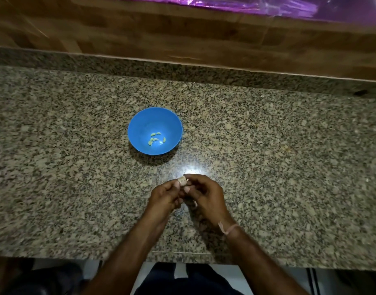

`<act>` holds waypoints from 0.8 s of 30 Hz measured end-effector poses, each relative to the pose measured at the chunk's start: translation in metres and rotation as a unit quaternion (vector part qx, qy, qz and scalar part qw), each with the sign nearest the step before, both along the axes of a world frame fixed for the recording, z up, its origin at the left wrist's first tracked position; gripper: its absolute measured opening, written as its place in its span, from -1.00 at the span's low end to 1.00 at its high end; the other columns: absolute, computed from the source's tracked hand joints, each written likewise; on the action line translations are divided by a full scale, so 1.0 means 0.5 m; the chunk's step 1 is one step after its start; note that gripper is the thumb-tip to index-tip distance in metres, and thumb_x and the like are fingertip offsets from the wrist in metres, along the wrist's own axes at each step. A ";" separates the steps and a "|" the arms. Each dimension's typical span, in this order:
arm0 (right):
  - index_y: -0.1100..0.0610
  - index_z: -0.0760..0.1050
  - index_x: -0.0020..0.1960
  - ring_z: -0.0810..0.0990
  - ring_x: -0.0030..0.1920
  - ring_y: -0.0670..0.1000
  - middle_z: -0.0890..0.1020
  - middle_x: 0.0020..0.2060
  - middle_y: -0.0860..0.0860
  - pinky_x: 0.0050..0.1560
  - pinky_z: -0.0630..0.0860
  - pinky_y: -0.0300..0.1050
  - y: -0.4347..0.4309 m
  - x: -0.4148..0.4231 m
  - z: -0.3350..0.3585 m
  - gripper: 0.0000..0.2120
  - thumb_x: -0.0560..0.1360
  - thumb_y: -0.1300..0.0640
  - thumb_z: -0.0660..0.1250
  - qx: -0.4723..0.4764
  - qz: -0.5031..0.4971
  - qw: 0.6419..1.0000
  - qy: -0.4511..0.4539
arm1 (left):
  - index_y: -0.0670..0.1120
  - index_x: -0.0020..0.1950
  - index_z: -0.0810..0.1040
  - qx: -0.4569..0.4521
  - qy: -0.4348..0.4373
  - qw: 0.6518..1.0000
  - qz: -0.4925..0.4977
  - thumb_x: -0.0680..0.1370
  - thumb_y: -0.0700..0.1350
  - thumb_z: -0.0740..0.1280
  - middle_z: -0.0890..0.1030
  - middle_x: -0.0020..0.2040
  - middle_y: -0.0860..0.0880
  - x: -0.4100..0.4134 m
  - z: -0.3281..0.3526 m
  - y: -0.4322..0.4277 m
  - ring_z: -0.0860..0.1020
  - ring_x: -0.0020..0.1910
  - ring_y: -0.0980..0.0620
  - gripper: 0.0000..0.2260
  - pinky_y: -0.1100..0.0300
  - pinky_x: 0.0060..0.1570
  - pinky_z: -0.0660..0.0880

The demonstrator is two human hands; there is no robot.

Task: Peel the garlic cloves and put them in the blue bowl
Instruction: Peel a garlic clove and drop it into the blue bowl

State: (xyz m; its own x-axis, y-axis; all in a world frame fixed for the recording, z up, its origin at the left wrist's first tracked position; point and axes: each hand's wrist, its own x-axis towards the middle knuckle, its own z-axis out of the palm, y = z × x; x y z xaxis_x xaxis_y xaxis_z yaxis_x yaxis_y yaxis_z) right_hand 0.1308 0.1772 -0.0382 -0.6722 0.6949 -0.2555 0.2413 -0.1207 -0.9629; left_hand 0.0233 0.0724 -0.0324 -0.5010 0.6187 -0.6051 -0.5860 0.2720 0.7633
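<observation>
Speckled granite countertop (278, 158) fills most of the view, backed by a wooden panel (140, 35) with a strip of shiny purple film (268, 5) along the top edge. On the stone, a little left of centre, sits the blue bowl (140, 124), upright. At its bottom lie about five small pale peeled cloves (156, 139) in a loose cluster; nothing else shows inside it.

Nearer the person, well apart from the bowl and slightly to its right, both hands meet above the counter. The left hand (164, 195) and the right hand (204, 192) each have fingers curled, and together they pinch one garlic clove (182, 181) between fingertips and thumbs. Whether skin remains on it is too blurred to tell. A pale thread band (229, 227) circles the right wrist. A bright glare spot (191, 168) shines on the stone between hands and bowl. Nothing lies between the held clove and the bowl's rim. A small dark mark (360, 92) sits at the counter's far right rear.
</observation>
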 end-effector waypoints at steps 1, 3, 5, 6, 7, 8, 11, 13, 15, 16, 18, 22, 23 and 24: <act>0.04 0.69 0.20 0.72 0.11 0.07 0.74 0.08 0.04 0.17 0.66 0.13 0.002 0.006 0.005 -0.73 0.54 0.26 0.47 -0.007 0.002 1.000 0.013 | -0.13 0.26 0.66 0.020 -0.040 0.999 0.012 0.67 -0.07 0.30 0.72 0.16 -0.15 0.006 0.008 0.000 0.62 0.12 -0.08 -0.74 0.08 0.07 0.50; 0.03 0.70 0.18 0.71 0.12 0.09 0.72 0.08 0.03 0.18 0.65 0.21 0.006 0.018 0.022 -0.74 0.53 0.25 0.49 -0.008 0.001 1.000 0.028 | -0.17 0.31 0.63 0.059 -0.085 0.994 0.039 0.61 -0.07 0.33 0.68 0.22 -0.21 0.023 0.026 0.001 0.61 0.18 -0.08 -0.68 0.10 0.15 0.53; 0.06 0.71 0.14 0.71 0.09 0.06 0.72 0.05 0.01 0.16 0.66 0.18 0.014 0.027 0.041 -0.76 0.52 0.29 0.50 0.001 -0.004 0.999 0.033 | -0.16 0.34 0.60 0.088 -0.102 0.989 0.061 0.62 -0.14 0.31 0.67 0.25 -0.22 0.041 0.047 0.009 0.63 0.18 -0.05 -0.69 0.14 0.14 0.58; 0.09 0.72 0.13 0.71 0.07 0.05 0.73 0.03 0.01 0.14 0.66 0.13 0.020 0.032 0.048 -0.76 0.51 0.31 0.50 0.010 -0.003 0.999 0.032 | -0.14 0.36 0.59 0.095 -0.102 0.988 0.069 0.65 -0.18 0.28 0.67 0.26 -0.20 0.050 0.056 0.014 0.64 0.17 -0.04 -0.71 0.15 0.12 0.60; 0.11 0.72 0.12 0.71 0.04 0.03 0.74 0.02 0.00 0.11 0.67 0.08 0.025 0.038 0.057 -0.77 0.51 0.33 0.50 0.014 0.002 0.999 0.035 | -0.12 0.37 0.58 0.101 -0.099 0.987 0.074 0.67 -0.20 0.26 0.67 0.26 -0.19 0.057 0.063 0.017 0.64 0.16 -0.02 -0.72 0.17 0.09 0.62; 0.12 0.72 0.12 0.71 0.02 0.01 0.74 0.00 -0.01 0.07 0.67 0.02 0.030 0.043 0.065 -0.77 0.51 0.34 0.50 0.017 0.007 0.999 0.038 | -0.12 0.37 0.58 0.105 -0.096 0.987 0.076 0.68 -0.21 0.24 0.67 0.26 -0.18 0.064 0.069 0.019 0.64 0.14 0.00 -0.72 0.20 0.05 0.64; 0.10 0.70 0.11 0.70 -0.05 -0.07 0.75 -0.05 -0.05 -0.01 0.65 -0.13 0.036 0.061 0.084 -0.78 0.52 0.33 0.49 0.017 0.015 0.998 0.054 | -0.19 0.38 0.56 0.107 -0.087 0.987 0.083 0.63 -0.19 0.31 0.65 0.27 -0.22 0.079 0.082 0.026 0.63 0.17 -0.05 -0.69 0.23 0.04 0.63; 0.08 0.69 0.13 0.70 -0.02 -0.08 0.75 -0.05 -0.07 0.01 0.64 -0.16 0.040 0.075 0.091 -0.77 0.53 0.32 0.48 0.030 0.020 0.998 0.060 | -0.24 0.34 0.55 0.110 -0.083 0.985 0.100 0.56 -0.17 0.37 0.66 0.23 -0.24 0.093 0.087 0.030 0.63 0.18 -0.07 -0.64 0.19 0.10 0.61; 0.09 0.69 0.17 0.71 0.05 -0.07 0.75 0.01 -0.08 0.07 0.64 -0.15 0.043 0.087 0.095 -0.75 0.54 0.30 0.48 0.056 0.029 0.996 0.064 | -0.24 0.25 0.57 0.114 -0.085 0.982 0.121 0.51 -0.17 0.41 0.68 0.13 -0.21 0.107 0.088 0.032 0.65 0.11 -0.04 -0.66 0.18 0.12 0.60; 0.10 0.70 0.19 0.71 0.07 -0.06 0.75 0.03 -0.08 0.09 0.64 -0.15 0.045 0.092 0.098 -0.75 0.54 0.30 0.48 0.072 0.034 0.995 0.066 | -0.22 0.21 0.57 0.115 -0.084 0.981 0.129 0.49 -0.18 0.43 0.68 0.08 -0.19 0.113 0.090 0.033 0.65 0.08 -0.03 -0.69 0.18 0.11 0.60; 0.12 0.70 0.20 0.72 0.08 -0.05 0.74 0.05 -0.07 0.08 0.65 -0.13 0.049 0.103 0.100 -0.76 0.55 0.28 0.49 0.101 0.044 0.992 0.068 | -0.18 0.12 0.58 0.119 -0.080 0.980 0.139 0.45 -0.20 0.45 0.68 0.01 -0.15 0.121 0.095 0.034 0.65 0.02 0.00 -0.74 0.20 0.07 0.61; 0.13 0.70 0.22 0.72 0.08 -0.04 0.73 0.06 -0.05 0.08 0.68 -0.02 0.052 0.115 0.103 -0.75 0.56 0.24 0.50 0.115 0.054 0.989 0.076 | -0.16 0.13 0.61 0.120 -0.072 0.979 0.148 0.43 -0.25 0.46 0.72 -0.01 -0.13 0.131 0.111 0.036 0.70 0.00 0.03 -0.72 0.21 0.05 0.64; 0.12 0.70 0.22 0.72 0.08 -0.04 0.73 0.06 -0.06 0.08 0.68 -0.01 0.052 0.117 0.104 -0.75 0.56 0.24 0.49 0.113 0.056 0.989 0.077 | -0.16 0.19 0.62 0.119 -0.066 0.981 0.141 0.44 -0.24 0.45 0.72 0.03 -0.12 0.134 0.114 0.037 0.70 0.03 0.03 -0.68 0.21 0.07 0.64; 0.11 0.71 0.22 0.73 0.08 -0.04 0.74 0.05 -0.07 0.09 0.68 -0.01 0.051 0.119 0.105 -0.76 0.56 0.24 0.49 0.111 0.057 0.989 0.077 | -0.16 0.23 0.63 0.117 -0.061 0.982 0.136 0.44 -0.23 0.45 0.73 0.08 -0.12 0.135 0.116 0.036 0.70 0.06 0.03 -0.65 0.21 0.08 0.64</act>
State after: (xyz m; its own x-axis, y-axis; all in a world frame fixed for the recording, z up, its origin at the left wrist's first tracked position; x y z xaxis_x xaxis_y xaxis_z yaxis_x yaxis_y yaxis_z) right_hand 0.1904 0.2027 0.0142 -0.7685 0.6399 0.0061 0.0899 0.1173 -0.9890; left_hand 0.0909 0.0906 0.0255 -0.5997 0.6009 -0.5285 -0.7040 -0.0821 0.7054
